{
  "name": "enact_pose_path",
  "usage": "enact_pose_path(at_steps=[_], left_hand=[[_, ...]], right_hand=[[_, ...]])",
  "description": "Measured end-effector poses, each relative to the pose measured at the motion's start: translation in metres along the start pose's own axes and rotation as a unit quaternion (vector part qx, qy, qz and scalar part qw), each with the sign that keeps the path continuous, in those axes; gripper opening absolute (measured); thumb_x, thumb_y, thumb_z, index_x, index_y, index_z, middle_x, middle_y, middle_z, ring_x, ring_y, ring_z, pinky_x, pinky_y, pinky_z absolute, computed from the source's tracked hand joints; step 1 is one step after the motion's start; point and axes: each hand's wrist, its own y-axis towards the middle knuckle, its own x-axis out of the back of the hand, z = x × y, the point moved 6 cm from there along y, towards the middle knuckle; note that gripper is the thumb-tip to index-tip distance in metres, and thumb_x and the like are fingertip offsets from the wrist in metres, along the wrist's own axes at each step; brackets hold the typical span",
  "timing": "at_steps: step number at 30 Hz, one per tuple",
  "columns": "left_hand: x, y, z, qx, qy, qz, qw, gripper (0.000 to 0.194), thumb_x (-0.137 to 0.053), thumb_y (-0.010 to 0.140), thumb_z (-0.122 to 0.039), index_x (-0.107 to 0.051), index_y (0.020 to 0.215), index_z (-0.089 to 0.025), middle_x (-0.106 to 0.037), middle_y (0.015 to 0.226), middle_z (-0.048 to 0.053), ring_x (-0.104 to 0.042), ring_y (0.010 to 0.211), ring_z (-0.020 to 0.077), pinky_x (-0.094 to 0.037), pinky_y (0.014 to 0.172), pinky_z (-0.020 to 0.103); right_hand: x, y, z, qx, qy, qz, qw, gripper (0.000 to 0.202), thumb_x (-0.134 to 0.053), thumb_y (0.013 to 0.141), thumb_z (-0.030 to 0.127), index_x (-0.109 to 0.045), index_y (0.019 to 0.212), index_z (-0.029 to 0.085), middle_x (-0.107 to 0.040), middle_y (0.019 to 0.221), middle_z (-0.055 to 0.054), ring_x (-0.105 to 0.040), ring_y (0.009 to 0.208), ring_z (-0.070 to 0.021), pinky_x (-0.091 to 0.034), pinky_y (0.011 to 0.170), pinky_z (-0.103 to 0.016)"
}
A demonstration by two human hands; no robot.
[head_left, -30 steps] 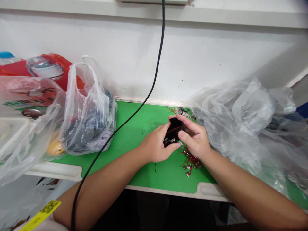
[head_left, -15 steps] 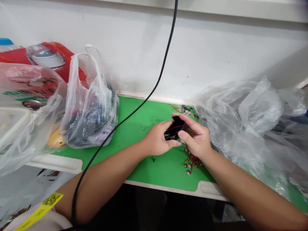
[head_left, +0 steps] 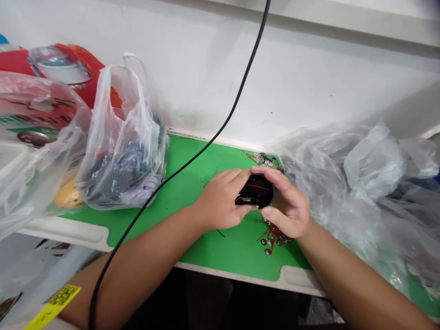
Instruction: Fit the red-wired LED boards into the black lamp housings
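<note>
Between both hands, black housing point(head_left: 263, 191), red wire inside; left hand point(head_left: 223, 199) clamped on it, its fingertips hidden; right hand point(head_left: 288, 204) curled at right rim, grip unclear

Desk point(head_left: 192, 250), one: green top, pale raised edging along the near side, set against a white wall. On it, left: clear plastic bag point(head_left: 120, 169), handles upright, dark and lilac contents; beside it, farther left, a yellow item point(head_left: 69, 190) under clear film. On it, right: crumpled clear plastic sheeting point(head_left: 347, 178), heaped. Between: two clusters of small metallic parts with red wires, one toward the wall point(head_left: 263, 159), one nearer the front edge point(head_left: 275, 236); one short dark strand point(head_left: 221, 233); scattered dark specks.
</note>
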Motion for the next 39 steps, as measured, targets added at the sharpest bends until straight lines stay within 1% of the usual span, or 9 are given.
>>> enact_pose_path(at_steps=[5,10,15,20,23,26,30,36,39], left_hand=[[0.0,-0.001,-0.003,-0.028,0.042,-0.001,0.999,0.047,-0.059,0.079,-0.035,-0.047,0.121,-0.015,-0.059,0.111,0.013,-0.055,0.102,0.0301,-0.042,0.091,0.046],[0.0,-0.001,-0.006,-0.031,0.052,0.013,0.998,0.053,-0.059,0.08,-0.034,-0.044,0.126,-0.014,-0.057,0.12,0.016,-0.054,0.109,0.0321,-0.04,0.094,0.047],[0.002,0.0,-0.005,-0.021,0.046,0.025,0.998,0.063,-0.063,0.078,-0.039,-0.039,0.132,-0.016,-0.052,0.129,0.016,-0.05,0.118,0.0334,-0.038,0.097,0.048],[-0.003,0.0,0.002,0.002,0.027,0.054,0.998,0.068,-0.066,0.076,-0.046,-0.04,0.133,-0.018,-0.058,0.115,0.014,-0.055,0.106,0.0323,-0.042,0.089,0.046],[-0.005,0.001,0.004,0.008,0.007,0.058,0.998,0.073,-0.066,0.074,-0.055,-0.041,0.131,-0.016,-0.059,0.109,0.014,-0.057,0.1,0.0317,-0.043,0.086,0.045],[-0.006,0.001,0.006,0.012,0.008,0.06,0.998,0.07,-0.063,0.076,-0.055,-0.042,0.13,-0.015,-0.059,0.11,0.015,-0.056,0.1,0.0313,-0.044,0.085,0.045],[-0.008,0.001,0.008,0.017,0.001,0.064,0.998,0.063,-0.059,0.08,-0.053,-0.043,0.129,-0.017,-0.059,0.112,0.014,-0.056,0.102,0.0307,-0.044,0.086,0.045],[-0.016,-0.004,0.012,0.073,-0.03,0.048,0.996,0.06,-0.056,0.081,-0.055,-0.045,0.128,-0.018,-0.06,0.115,0.015,-0.058,0.105,0.0313,-0.046,0.086,0.046],[-0.018,-0.006,0.011,0.083,-0.034,0.036,0.995,0.058,-0.058,0.081,-0.055,-0.047,0.126,-0.019,-0.061,0.113,0.014,-0.058,0.107,0.0314,-0.047,0.088,0.046]], right_hand=[[0.001,-0.001,0.0,0.009,-0.006,0.02,1.0,0.063,-0.066,0.08,0.03,-0.044,0.138,0.038,-0.05,0.14,-0.002,-0.048,0.127,-0.032,-0.038,0.107,-0.058],[0.002,-0.005,0.001,0.039,-0.031,0.011,0.999,0.064,-0.065,0.08,0.03,-0.043,0.139,0.038,-0.051,0.139,-0.002,-0.049,0.126,-0.0322,-0.038,0.106,-0.058],[0.004,-0.009,-0.007,0.008,-0.034,-0.006,0.999,0.065,-0.068,0.078,0.037,-0.043,0.138,0.039,-0.052,0.138,-0.002,-0.047,0.128,-0.0335,-0.036,0.107,-0.06],[0.006,-0.009,-0.011,-0.02,-0.004,-0.043,0.999,0.059,-0.063,0.083,0.043,-0.044,0.138,0.036,-0.054,0.136,-0.004,-0.049,0.126,-0.032,-0.038,0.107,-0.057],[0.004,-0.008,-0.012,-0.035,0.022,-0.052,0.998,0.056,-0.062,0.084,0.043,-0.046,0.137,0.035,-0.054,0.136,-0.004,-0.049,0.126,-0.0307,-0.039,0.107,-0.055],[0.0,-0.007,-0.015,-0.053,0.056,-0.059,0.995,0.054,-0.062,0.085,0.04,-0.047,0.136,0.034,-0.054,0.136,-0.004,-0.05,0.126,-0.0289,-0.041,0.106,-0.053],[-0.001,-0.009,-0.025,-0.087,0.081,-0.083,0.989,0.053,-0.062,0.085,0.04,-0.047,0.135,0.034,-0.056,0.134,-0.004,-0.052,0.124,-0.0277,-0.043,0.104,-0.053],[0.0,-0.01,-0.03,-0.122,0.099,-0.103,0.982,0.049,-0.064,0.085,0.035,-0.052,0.132,0.031,-0.06,0.129,-0.006,-0.058,0.117,-0.0262,-0.047,0.102,-0.05],[0.001,-0.009,-0.028,-0.123,0.105,-0.102,0.982,0.048,-0.065,0.085,0.034,-0.053,0.131,0.03,-0.062,0.127,-0.007,-0.059,0.116,-0.026,-0.047,0.101,-0.049]])
